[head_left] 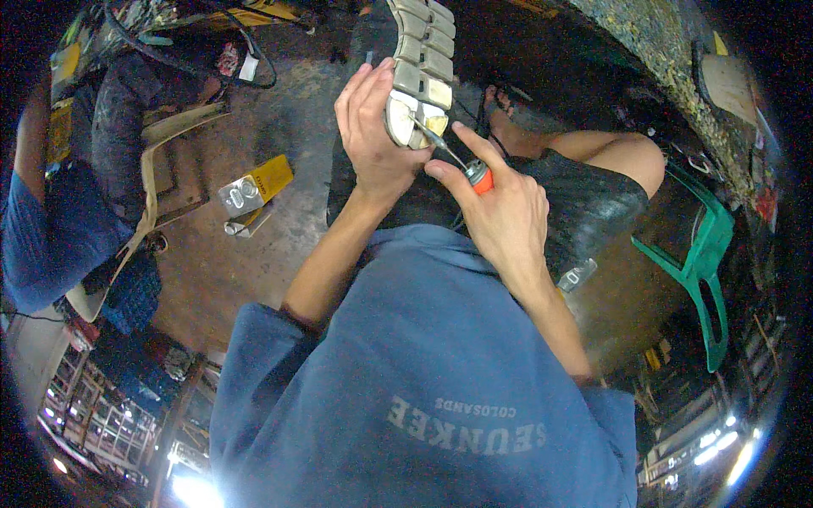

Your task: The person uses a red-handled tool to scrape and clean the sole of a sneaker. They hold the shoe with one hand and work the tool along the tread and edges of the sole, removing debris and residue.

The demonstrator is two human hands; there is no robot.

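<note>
A shoe (pixel 412 51) is held up, its pale, blocky sole turned toward me; white and yellowish patches show at its near end. My left hand (pixel 368 127) is closed round the shoe's left side and near end. My right hand (pixel 506 207) grips a hand tool (pixel 479 176) with an orange and grey handle and a thin metal shaft. The shaft slants up and left, and its tip lies at the near end of the sole. Whether the tip touches or only hovers is not plain. The rest of the handle is hidden in my right palm.
Yellow and silver packages (pixel 257 188) lie on the brown floor at left, another silver packet (pixel 577 276) by my right forearm. A green plastic chair or stool (pixel 705 245) stands at right. A person in a blue shirt (pixel 55 241) sits at far left. A paint-spattered edge (pixel 677 76) runs along the upper right.
</note>
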